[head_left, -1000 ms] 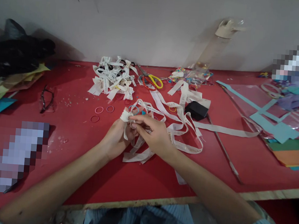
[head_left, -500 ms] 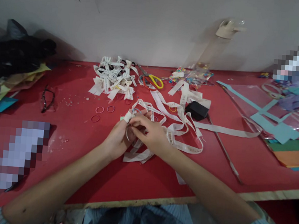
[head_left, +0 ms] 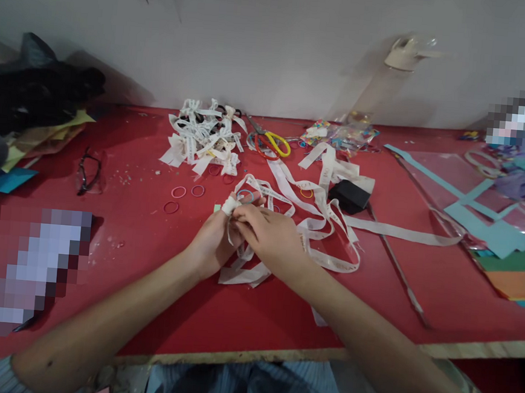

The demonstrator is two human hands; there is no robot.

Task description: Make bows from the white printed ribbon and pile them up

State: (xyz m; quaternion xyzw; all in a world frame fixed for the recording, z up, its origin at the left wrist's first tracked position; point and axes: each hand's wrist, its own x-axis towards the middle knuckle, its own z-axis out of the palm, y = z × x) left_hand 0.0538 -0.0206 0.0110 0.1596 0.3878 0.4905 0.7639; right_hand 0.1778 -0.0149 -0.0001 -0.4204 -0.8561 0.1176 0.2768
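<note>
White printed ribbon [head_left: 230,206] is wrapped around the thumb of my left hand [head_left: 211,241], whose fingers curl closed beneath it. My right hand [head_left: 271,236] meets it from the right, thumb and fingertips pinched on the ribbon by the wrapped part. A thin ribbon end hangs down between the hands. A light-blue elastic band [head_left: 245,196] shows just behind the fingers; whether a hand holds it I cannot tell. More loose ribbon [head_left: 330,259] trails over the red table [head_left: 215,329] behind and to the right of my hands.
Knotted ribbon pieces [head_left: 206,137] are heaped at the back, beside red-and-yellow scissors [head_left: 273,144]. Small elastic bands [head_left: 171,207] lie left of my hands, with glasses [head_left: 88,172] farther left. A black block [head_left: 350,195], a thin rod [head_left: 402,274] and coloured paper [head_left: 517,280] lie rightward.
The whole view has shifted slightly, so everything sits a little farther right. Both hands keep nearly the same pose on the ribbon, with only small finger movement.
</note>
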